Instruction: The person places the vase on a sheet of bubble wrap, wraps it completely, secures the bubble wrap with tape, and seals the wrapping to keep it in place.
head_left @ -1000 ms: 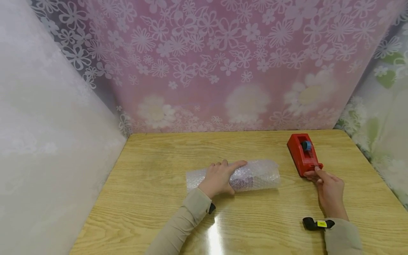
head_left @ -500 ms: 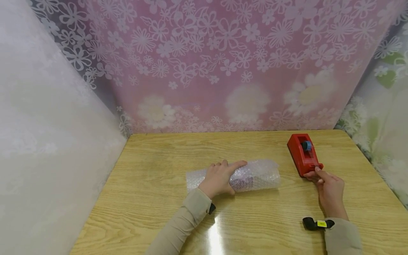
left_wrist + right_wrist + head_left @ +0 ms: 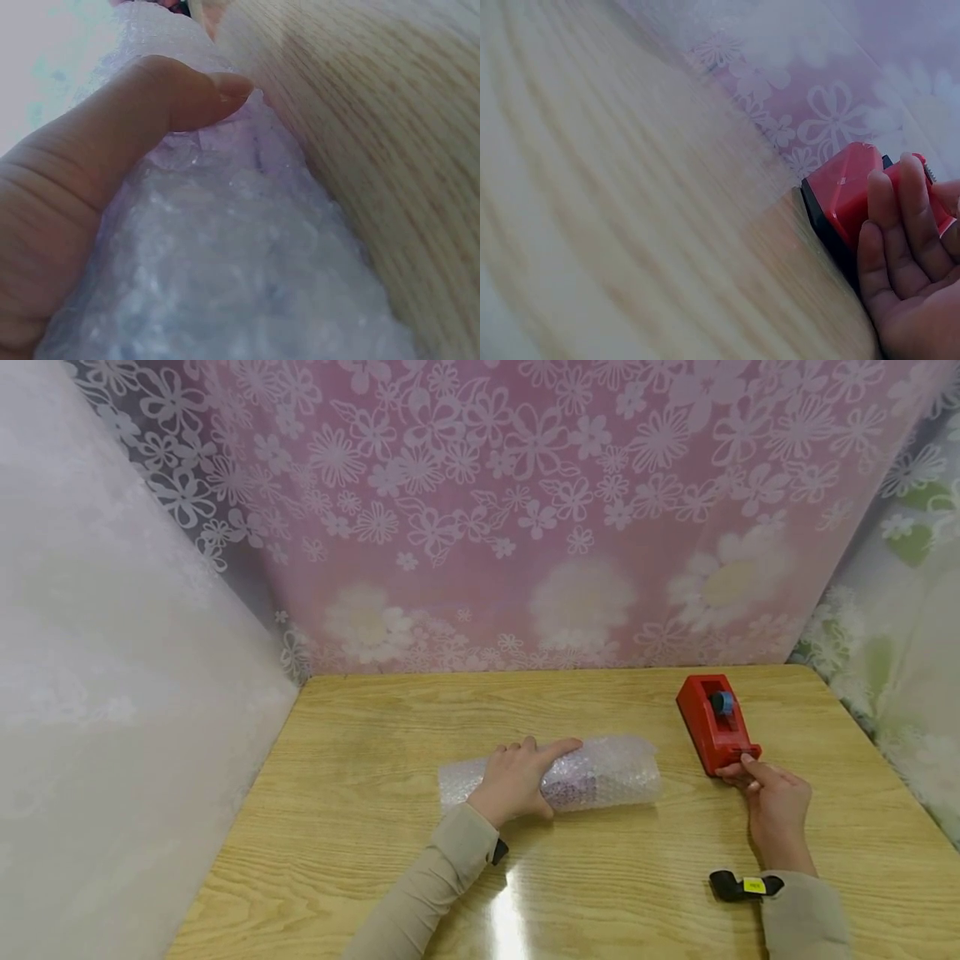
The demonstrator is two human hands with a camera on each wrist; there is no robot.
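Observation:
A clear bubble wrap roll (image 3: 615, 772) lies across the middle of the table, with something purple showing through it. My left hand (image 3: 513, 781) grips the roll from above; in the left wrist view its thumb (image 3: 172, 94) bends over the wrap. To the right stands a red tape dispenser (image 3: 708, 727) holding a small roll of tape (image 3: 722, 702) with a blue core. At its front end, my right hand (image 3: 776, 806) pinches the tape's end by the cutter, thumb above and fingers beneath. Several of its fingers (image 3: 907, 225) rest near the dispenser's red side in the right wrist view.
The wood-grain table (image 3: 360, 718) meets a pink floral curtain (image 3: 480, 527) at its back edge. Pale cloth (image 3: 135, 693) hangs along the left side, and a leafy patterned cloth (image 3: 900, 643) along the right. Light reflects off the table near its front.
Almost nothing differs. The right wrist and its black camera have shifted very slightly left; both hands keep their holds.

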